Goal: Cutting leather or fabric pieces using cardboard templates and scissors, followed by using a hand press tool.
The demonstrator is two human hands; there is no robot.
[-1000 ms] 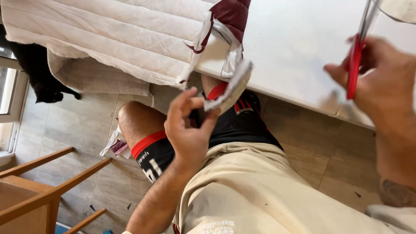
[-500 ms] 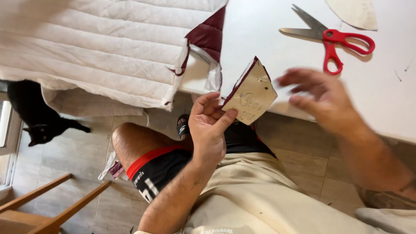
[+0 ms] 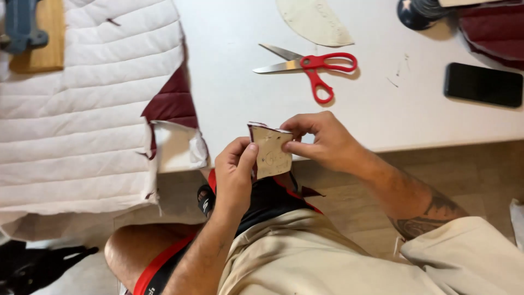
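A small tan cardboard piece (image 3: 272, 153) backed with maroon fabric is held just past the white table's (image 3: 229, 76) front edge. My left hand (image 3: 234, 175) pinches its left side with thumb and fingers. My right hand (image 3: 322, 142) grips its right edge and top corner. Pen marks show on the tan face. Red-handled scissors (image 3: 314, 65) lie shut on the table above my hands, free of both.
White quilted fabric (image 3: 82, 114) with a maroon underside (image 3: 172, 104) covers the table's left part and hangs over the edge. A tan curved pattern piece (image 3: 316, 22), a black phone (image 3: 483, 84) and maroon fabric (image 3: 494, 30) lie farther back. Wooden floor lies below.
My right hand laid the scissors down on the table and came over to grip the small piece. My left hand kept hold of it and lowered it slightly.
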